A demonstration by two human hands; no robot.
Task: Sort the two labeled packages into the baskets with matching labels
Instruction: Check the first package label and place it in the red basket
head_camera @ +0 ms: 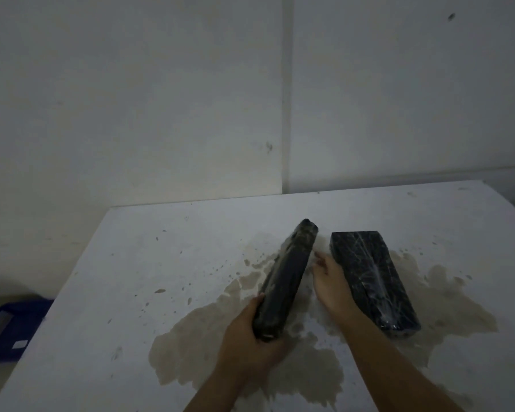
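Observation:
Two long black plastic-wrapped packages lie on a white stained table point(149, 263). The left package point(289, 272) is tipped up on its edge, and my left hand point(250, 337) grips its near end. The right package point(372, 281) lies flat. My right hand point(329, 281) rests between the two packages, fingers spread, touching the flat one's left side. No labels on the packages are visible. A blue basket point(9, 328) with a small white label stands on the floor at the far left, below the table edge.
The tabletop carries a large brownish stain point(220, 346) under and around the packages. A pale wall stands right behind the table. The table's left edge runs diagonally, with the floor beyond it.

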